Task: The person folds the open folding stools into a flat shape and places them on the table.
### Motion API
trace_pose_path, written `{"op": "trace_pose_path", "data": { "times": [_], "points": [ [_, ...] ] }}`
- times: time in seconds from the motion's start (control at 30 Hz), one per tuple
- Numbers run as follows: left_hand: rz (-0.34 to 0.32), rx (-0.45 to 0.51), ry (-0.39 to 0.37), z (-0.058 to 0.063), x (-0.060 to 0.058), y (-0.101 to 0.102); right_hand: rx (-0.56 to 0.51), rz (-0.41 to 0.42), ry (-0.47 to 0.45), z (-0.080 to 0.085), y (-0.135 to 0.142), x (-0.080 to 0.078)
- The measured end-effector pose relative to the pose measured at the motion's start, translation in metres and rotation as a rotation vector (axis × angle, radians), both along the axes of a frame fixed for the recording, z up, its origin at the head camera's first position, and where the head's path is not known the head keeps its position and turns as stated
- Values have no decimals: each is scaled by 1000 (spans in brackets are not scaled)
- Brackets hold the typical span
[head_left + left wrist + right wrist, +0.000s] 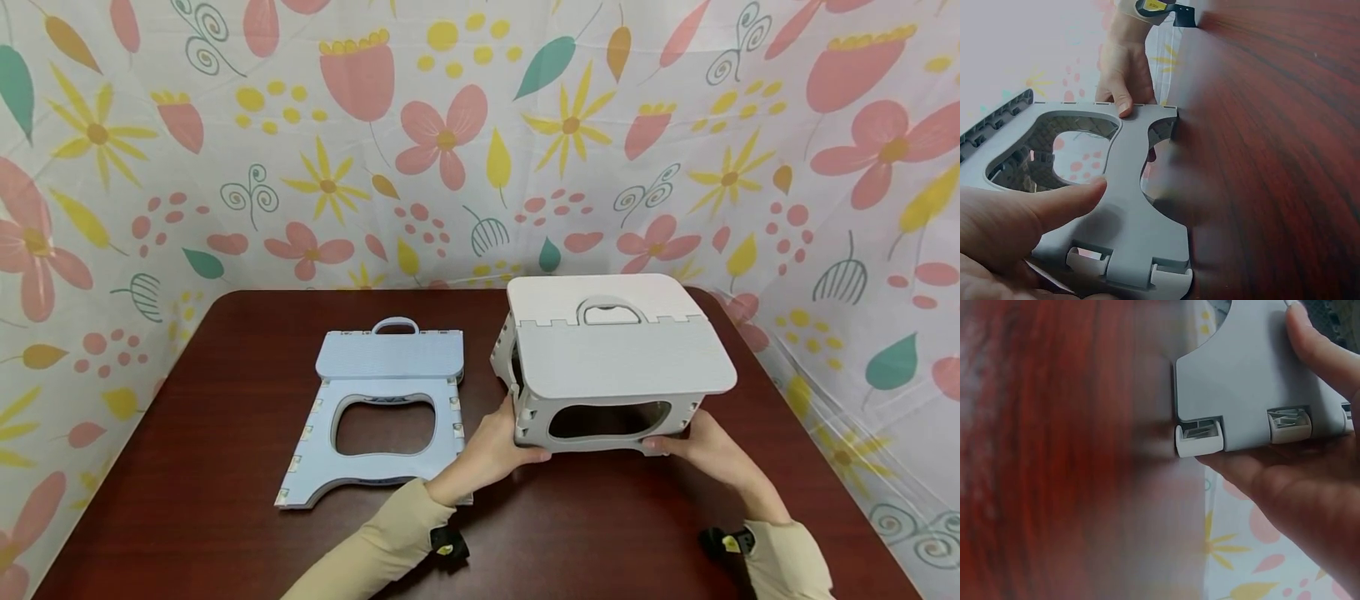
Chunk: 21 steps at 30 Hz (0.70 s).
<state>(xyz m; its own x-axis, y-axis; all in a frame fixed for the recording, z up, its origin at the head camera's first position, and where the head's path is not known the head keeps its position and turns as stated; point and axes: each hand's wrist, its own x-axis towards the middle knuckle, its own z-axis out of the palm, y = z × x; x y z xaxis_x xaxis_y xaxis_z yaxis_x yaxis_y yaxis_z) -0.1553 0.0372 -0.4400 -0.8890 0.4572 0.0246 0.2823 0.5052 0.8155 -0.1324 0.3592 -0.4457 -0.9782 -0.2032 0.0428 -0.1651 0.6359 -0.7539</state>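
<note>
A white folding step stool [622,358] stands unfolded at the right of the table, its top flat and its carry handle raised at the middle seam. My left hand [497,446] grips the lower left corner of its front panel, the thumb lying across the panel's face in the left wrist view. At the lower right corner my right hand [708,450] holds the other leg, thumb in front and fingers around the side. To the left lies a light blue folding stool [390,357], folded flat, with its handle pointing to the back; neither hand touches it.
Both stools are on a dark red-brown wooden table [225,400]. A floral curtain [450,217] hangs right behind the table's back edge and along both sides. Each wrist carries a black strap with a small device [448,546].
</note>
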Motion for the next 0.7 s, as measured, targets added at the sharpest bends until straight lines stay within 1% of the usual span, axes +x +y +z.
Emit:
{"op": "trace_pose_path", "data": {
  "times": [0.13,0.37,0.5,0.6,0.7],
  "points": [
    [7,-7,-27,-1,0,1,-17,9,-11,-1,1,-1],
    [6,-43,-47,-2,0,0,-27,39,-13,-1,2,-2],
    [4,-47,-66,-1,0,0,-35,41,-34,-2,2,-1],
    [-2,-49,-63,-1,-1,0,-51,49,-45,-2,2,-1],
    [-11,-49,-41,-2,-1,0,-60,70,-38,-2,1,-1]
  ]
}}
